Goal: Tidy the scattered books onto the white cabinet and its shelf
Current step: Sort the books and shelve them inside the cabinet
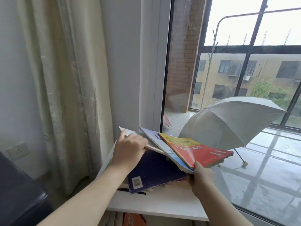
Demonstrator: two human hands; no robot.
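the books lay in a loose, fanned pile on the top of the white cabinet [154,207], pushed up by the window frame, so they probably needed squaring before they would sit flat. the right hand [201,178] pinched the near corner of the red book [200,152], thumb on its glossy cover and fingers under, likely taking the white and blue book [162,144] with it; both tilted up off the pile. the left hand [130,150] had its grip curled over the edge of a thin pale book [130,132], fingers tucked between it and the dark blue book [154,170] lying flat on the surface. the covers looked like soft, bendy paperback, with worn edges. under the top, the shelf [130,219] showed a few spines, too dim to tell apart.
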